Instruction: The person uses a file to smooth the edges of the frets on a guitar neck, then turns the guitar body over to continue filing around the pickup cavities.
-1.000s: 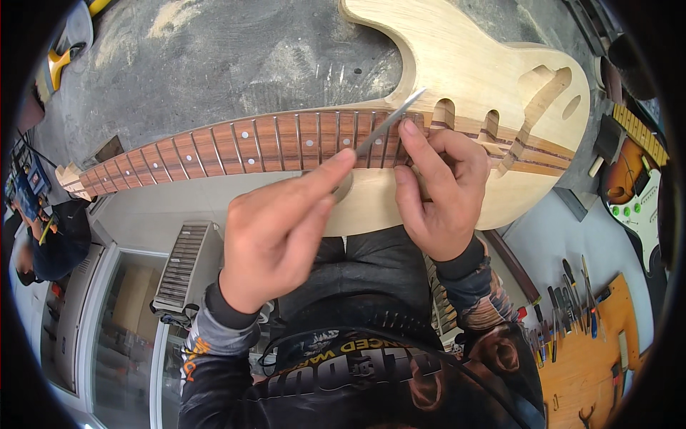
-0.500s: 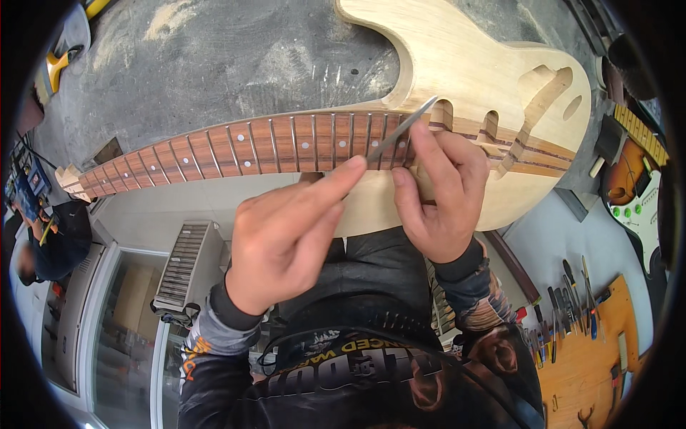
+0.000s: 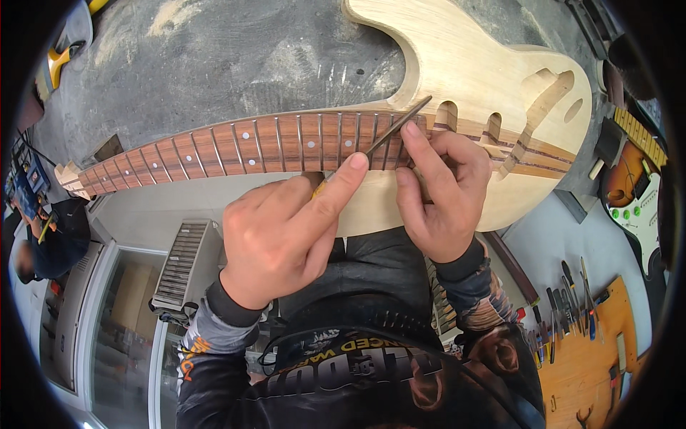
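An unpainted guitar body point(image 3: 464, 57) with carved cavities and striped centre wood lies on the bench, joined to a fretted rosewood-coloured neck point(image 3: 193, 154). My left hand point(image 3: 286, 236) is closed on a thin metal file point(image 3: 393, 129), its index finger stretched along it; a bit of yellow handle shows. The file lies diagonally across the last frets. My right hand point(image 3: 446, 193) is bent over the neck's body end, index fingertip beside the file and thumb on the lower edge.
The dusty grey bench point(image 3: 236, 50) holds yellow-handled tools point(image 3: 56, 66) at upper left. At right are a sunburst guitar point(image 3: 629, 182) and many hand tools point(image 3: 572, 314) by an orange wooden board point(image 3: 600, 365). A person point(image 3: 53, 239) works at far left beside a glass-doored cabinet point(image 3: 125, 322).
My left hand and the file have shifted slightly right, the file now looking darker and turned a little. My right hand stays almost in place on the neck end.
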